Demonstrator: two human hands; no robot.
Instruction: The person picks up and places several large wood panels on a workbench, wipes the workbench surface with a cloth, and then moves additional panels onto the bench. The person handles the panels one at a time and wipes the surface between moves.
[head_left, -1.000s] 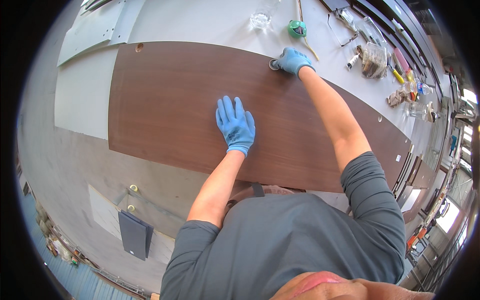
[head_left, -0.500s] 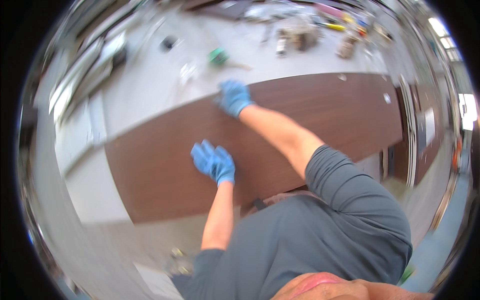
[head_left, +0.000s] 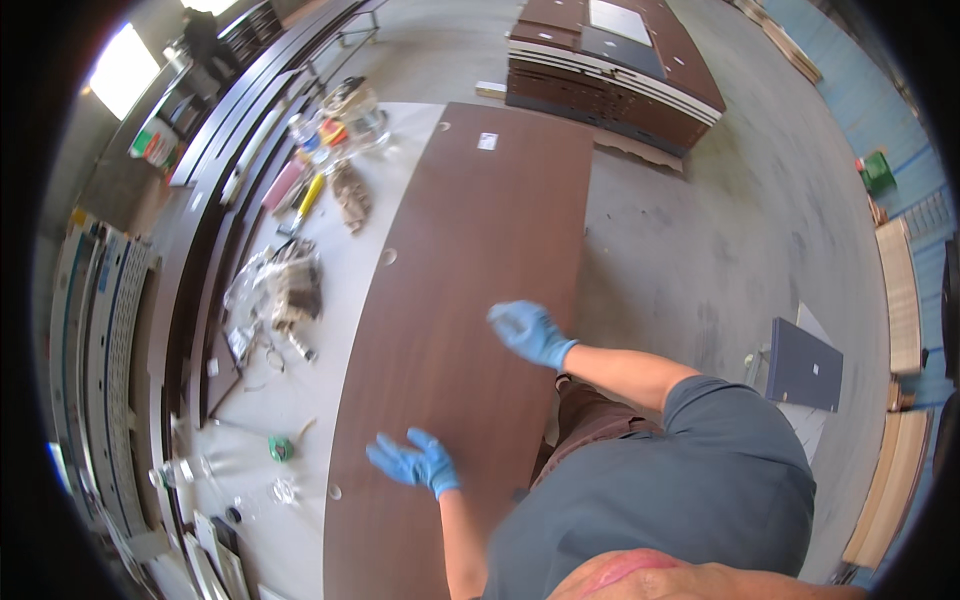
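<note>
On the pale workbench [head_left: 300,400] a long dark-brown board [head_left: 470,300] is laid lengthwise, its near end cut off by the person's grey shirt. Over its middle the left hand [head_left: 410,462] is spread wide with nothing held, and the right hand [head_left: 530,332] — slightly blurred — is loosely open, nothing gripped; contact with the wood cannot be judged. Left of the board small clutter is scattered: plastic bags [head_left: 270,285], a green tape roll [head_left: 281,449], a yellow tool [head_left: 307,197]. Stacked panels [head_left: 620,60] are seen beyond — a dark panel [head_left: 803,366] lies on the floor.
</note>
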